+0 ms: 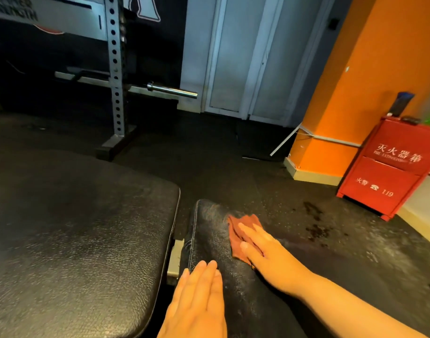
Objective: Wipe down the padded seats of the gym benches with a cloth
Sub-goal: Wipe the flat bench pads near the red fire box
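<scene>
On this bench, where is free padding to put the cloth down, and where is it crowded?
The large pad on the left is bare up to the gap with the metal bracket. The narrow seat pad is crowded: the left hand rests near its seam, and the right hand presses the cloth on its right side.

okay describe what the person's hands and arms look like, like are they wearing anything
Both hands are bare: no gloves, rings or watch show on the left hand or the right hand. The right forearm is uncovered as far as the frame shows, with no sleeve visible.
</scene>
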`<action>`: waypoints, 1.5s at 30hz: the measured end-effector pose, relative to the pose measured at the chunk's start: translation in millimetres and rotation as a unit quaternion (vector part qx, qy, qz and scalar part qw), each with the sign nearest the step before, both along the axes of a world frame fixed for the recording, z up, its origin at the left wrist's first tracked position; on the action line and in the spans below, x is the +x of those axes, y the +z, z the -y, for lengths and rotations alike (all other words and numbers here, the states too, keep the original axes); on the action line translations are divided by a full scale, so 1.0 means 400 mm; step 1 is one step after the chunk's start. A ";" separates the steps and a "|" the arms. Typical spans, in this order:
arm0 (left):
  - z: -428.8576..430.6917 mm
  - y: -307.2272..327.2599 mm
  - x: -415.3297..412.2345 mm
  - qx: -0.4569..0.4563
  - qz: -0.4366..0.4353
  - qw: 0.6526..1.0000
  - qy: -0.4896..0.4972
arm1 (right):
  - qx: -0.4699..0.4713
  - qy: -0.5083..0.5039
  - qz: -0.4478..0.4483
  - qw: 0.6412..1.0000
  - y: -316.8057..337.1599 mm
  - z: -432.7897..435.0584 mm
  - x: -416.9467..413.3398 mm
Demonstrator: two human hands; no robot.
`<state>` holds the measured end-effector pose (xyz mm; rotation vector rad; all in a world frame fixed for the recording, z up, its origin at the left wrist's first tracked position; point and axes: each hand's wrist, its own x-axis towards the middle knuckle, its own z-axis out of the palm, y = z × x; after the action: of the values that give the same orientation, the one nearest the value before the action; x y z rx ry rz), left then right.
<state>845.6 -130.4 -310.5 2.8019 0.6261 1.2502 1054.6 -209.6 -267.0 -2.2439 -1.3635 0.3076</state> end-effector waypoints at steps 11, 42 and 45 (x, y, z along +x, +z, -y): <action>0.001 -0.003 -0.003 0.049 0.014 0.999 0.009 | -0.062 0.014 0.023 0.998 0.005 0.105 -0.093; -0.025 0.007 -0.013 -0.036 -0.012 0.994 -0.103 | -0.043 -0.075 0.004 0.996 0.023 0.089 -0.215; -0.010 0.017 -0.026 -0.030 -0.018 0.995 -0.093 | -0.025 -0.037 0.003 0.999 0.018 0.102 -0.231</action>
<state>835.3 -126.3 -303.9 2.7625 0.3863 1.1310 962.2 -250.5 -259.8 -2.3320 -1.2866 0.3124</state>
